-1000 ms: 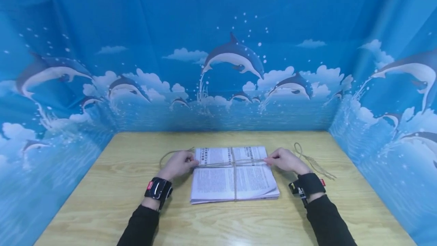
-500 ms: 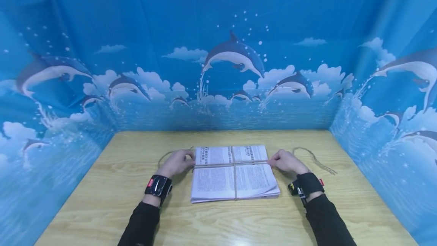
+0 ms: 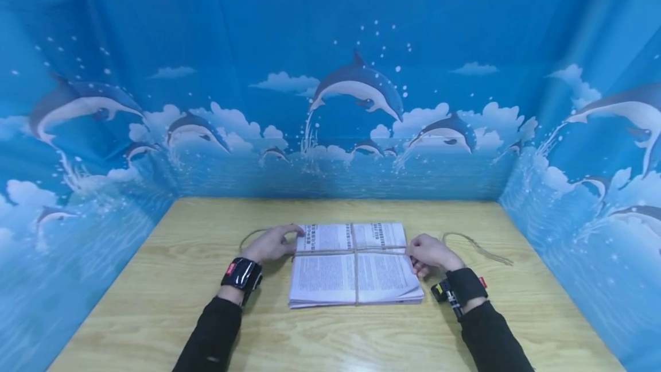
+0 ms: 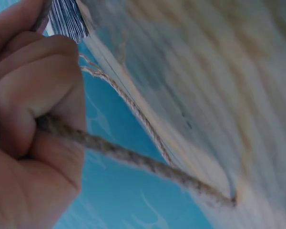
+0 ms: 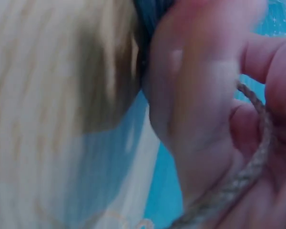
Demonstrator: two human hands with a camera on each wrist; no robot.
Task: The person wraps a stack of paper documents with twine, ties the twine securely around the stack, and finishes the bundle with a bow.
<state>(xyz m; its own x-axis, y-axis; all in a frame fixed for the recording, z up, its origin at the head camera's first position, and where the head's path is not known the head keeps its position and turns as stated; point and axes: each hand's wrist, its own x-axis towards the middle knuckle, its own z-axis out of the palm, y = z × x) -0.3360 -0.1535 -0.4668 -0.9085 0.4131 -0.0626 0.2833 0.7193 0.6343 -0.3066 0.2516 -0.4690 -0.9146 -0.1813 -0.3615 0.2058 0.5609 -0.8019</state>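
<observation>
A stack of newspapers (image 3: pixel 325 280) lies flat in the middle of the table, with twine (image 3: pixel 356 274) crossing over it both ways. At its left edge, my left hand (image 3: pixel 271 244) has fingertips reaching the top sheet; in the left wrist view its curled fingers (image 4: pixel 38 90) grip a twine strand (image 4: pixel 143 163). My right hand (image 3: pixel 432 251) is at the stack's right edge, where the crosswise twine meets the fingers. In the right wrist view, twine (image 5: pixel 248 171) runs through the curled right hand; its fingertips are partly hidden and blurred.
A loose twine tail (image 3: pixel 485 251) lies on the wooden table (image 3: pixel 330 337) beyond the right hand. Another twine length (image 3: pixel 247 238) curves behind the left hand. A blue dolphin-print curtain (image 3: pixel 330 177) encloses the back and both sides.
The right hand has lowered slightly along the stack's edge, and its fingers have turned under. The left fingers have shifted onto the top-left edge. The right twine tail's loop has flattened.
</observation>
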